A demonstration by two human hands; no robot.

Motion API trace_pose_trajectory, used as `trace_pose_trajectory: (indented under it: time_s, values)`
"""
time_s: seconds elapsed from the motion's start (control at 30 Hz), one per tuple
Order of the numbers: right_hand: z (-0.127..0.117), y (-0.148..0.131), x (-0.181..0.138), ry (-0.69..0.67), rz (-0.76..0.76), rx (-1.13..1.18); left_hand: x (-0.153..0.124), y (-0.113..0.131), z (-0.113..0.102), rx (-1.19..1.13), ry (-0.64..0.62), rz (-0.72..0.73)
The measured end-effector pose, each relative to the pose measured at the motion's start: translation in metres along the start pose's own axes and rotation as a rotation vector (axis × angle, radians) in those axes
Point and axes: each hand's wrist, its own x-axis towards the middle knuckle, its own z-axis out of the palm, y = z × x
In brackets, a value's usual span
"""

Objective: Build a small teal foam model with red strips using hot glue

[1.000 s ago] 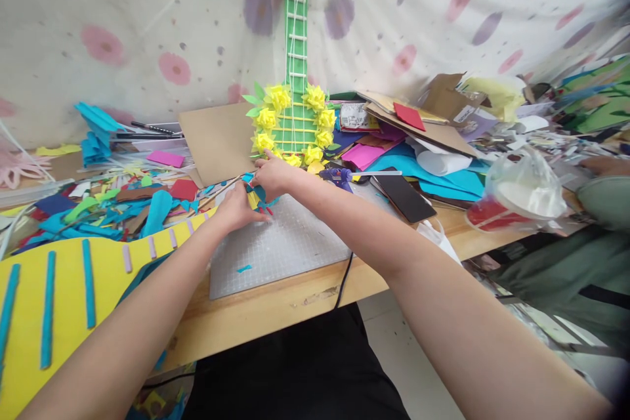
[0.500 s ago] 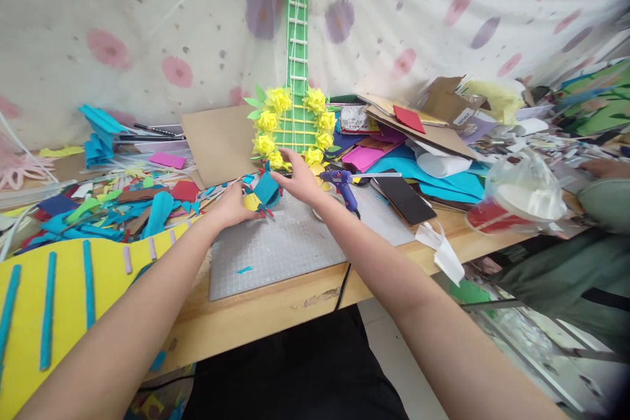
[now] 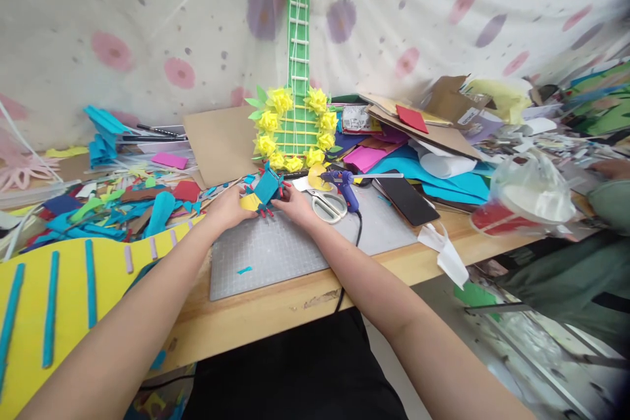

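Observation:
A long yellow foam guitar (image 3: pixel 73 275) with teal strips lies across the table's left side, its head end resting on a grey cutting mat (image 3: pixel 285 246). My left hand (image 3: pixel 229 207) grips the yellow head end from the left. My right hand (image 3: pixel 298 203) pinches the teal foam piece (image 3: pixel 268 187) on that head from the right. Small red and teal bits stick out under the teal piece. Both hands are closed on the head of the yellow guitar.
A green foam guitar (image 3: pixel 298 111) ringed with yellow flowers leans on the spotted cloth behind. Scissors (image 3: pixel 327 203), a blue glue gun (image 3: pixel 344 185) and a black phone (image 3: pixel 406 197) lie right of my hands. Foam scraps pile up left; another person's sleeve (image 3: pixel 566 269) is far right.
My right hand pulled back from the green guitar's flowers and came down onto the teal piece. The scissors it had covered now show. My left hand stayed on the yellow head.

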Motion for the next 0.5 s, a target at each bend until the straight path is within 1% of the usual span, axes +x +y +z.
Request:
trace_pose_trajectory:
  time_s: [0.07,0.17,0.27,0.5]
  values:
    - [0.000,0.002,0.001,0.001,0.009,0.014,-0.001,0.000,0.001,-0.034,0.011,-0.015]
    - [0.000,0.005,0.002,0.018,0.021,0.070,-0.002,-0.001,-0.001,-0.076,-0.008,-0.034]
    - [-0.003,0.005,0.003,0.039,0.003,0.093,-0.002,0.000,-0.002,-0.113,-0.017,-0.037]
    - [-0.017,0.000,-0.001,0.101,0.010,-0.076,0.002,0.013,0.005,-0.156,0.012,-0.023]
